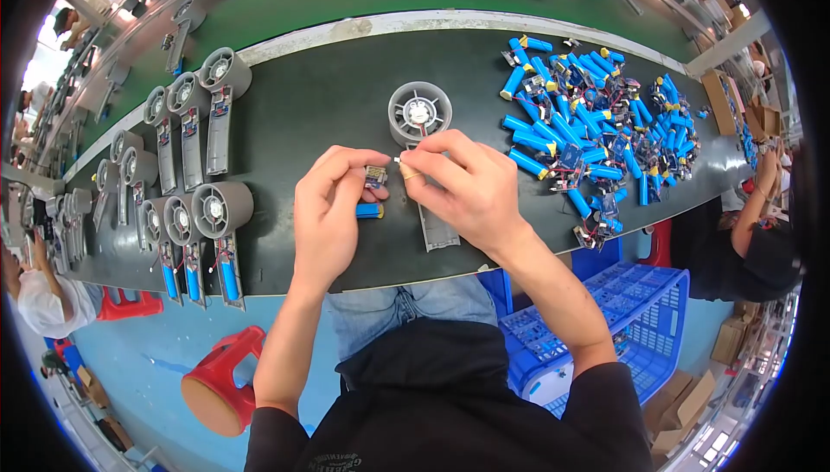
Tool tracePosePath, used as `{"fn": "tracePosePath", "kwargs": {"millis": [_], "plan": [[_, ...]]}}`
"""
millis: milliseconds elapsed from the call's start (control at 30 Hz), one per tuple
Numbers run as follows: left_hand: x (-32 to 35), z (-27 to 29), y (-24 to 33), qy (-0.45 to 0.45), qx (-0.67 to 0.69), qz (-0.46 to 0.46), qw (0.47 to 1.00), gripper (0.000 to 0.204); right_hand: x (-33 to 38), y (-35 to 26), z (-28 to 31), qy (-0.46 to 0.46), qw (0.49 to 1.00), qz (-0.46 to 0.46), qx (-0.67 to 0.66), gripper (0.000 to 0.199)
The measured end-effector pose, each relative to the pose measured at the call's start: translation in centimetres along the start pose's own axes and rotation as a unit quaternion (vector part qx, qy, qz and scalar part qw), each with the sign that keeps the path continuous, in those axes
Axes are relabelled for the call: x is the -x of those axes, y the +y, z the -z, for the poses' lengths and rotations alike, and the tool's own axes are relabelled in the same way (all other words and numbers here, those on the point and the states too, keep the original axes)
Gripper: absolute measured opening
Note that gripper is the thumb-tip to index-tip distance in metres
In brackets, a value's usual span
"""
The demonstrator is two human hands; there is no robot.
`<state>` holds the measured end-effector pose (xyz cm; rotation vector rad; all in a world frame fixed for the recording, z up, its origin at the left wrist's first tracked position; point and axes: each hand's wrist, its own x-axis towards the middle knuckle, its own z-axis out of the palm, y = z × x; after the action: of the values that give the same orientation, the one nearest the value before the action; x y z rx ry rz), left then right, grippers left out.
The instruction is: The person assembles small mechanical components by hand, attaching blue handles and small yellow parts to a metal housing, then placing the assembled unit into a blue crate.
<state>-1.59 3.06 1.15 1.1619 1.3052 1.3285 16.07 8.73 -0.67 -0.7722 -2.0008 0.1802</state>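
In front of me a grey handheld fan housing [420, 114] lies on the dark work table, its round head away from me and its handle [439, 232] toward me. My left hand [331, 204] pinches a small circuit board [375, 177] between thumb and fingers, left of the handle. A blue cylindrical battery [370, 211] lies just below that board. My right hand [462, 187] is closed over the handle, pinching a small white wire connector [399, 160] that faces the board across a narrow gap. Part of the handle is hidden under the right hand.
A heap of blue batteries with boards [596, 126] covers the table's right side. Several grey fan housings [222, 204] stand in rows at the left. Beyond the table's pale edge runs a green belt [346, 1]. A blue crate [640, 325] and red stool [226, 381] are below.
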Motion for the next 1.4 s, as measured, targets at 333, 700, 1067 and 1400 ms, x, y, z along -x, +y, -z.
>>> {"fn": "tracePosePath", "kwargs": {"millis": [333, 700, 1067, 1400], "plan": [[-0.4, -0.7, -0.2, 0.001, -0.096, -0.045, 0.994, 0.006, 0.0, -0.2, 0.3, -0.041, 0.999, 0.023, 0.008, 0.024], [0.2, -1.0, -0.6, 0.039, -0.216, -0.24, 0.945, 0.021, 0.0, -0.3, 0.5, -0.041, 0.985, -0.095, -0.136, 0.018], [1.2, -1.2, -1.8, 0.028, -0.046, -0.108, 0.993, 0.04, -0.1, -0.5, 0.3, -0.03, 0.98, -0.125, -0.154, 0.01], [0.8, -0.8, -1.4, -0.035, -0.062, -0.147, 0.987, 0.041, 0.0, -0.3, 0.3, -0.023, 0.988, -0.091, -0.126, 0.011]]}}
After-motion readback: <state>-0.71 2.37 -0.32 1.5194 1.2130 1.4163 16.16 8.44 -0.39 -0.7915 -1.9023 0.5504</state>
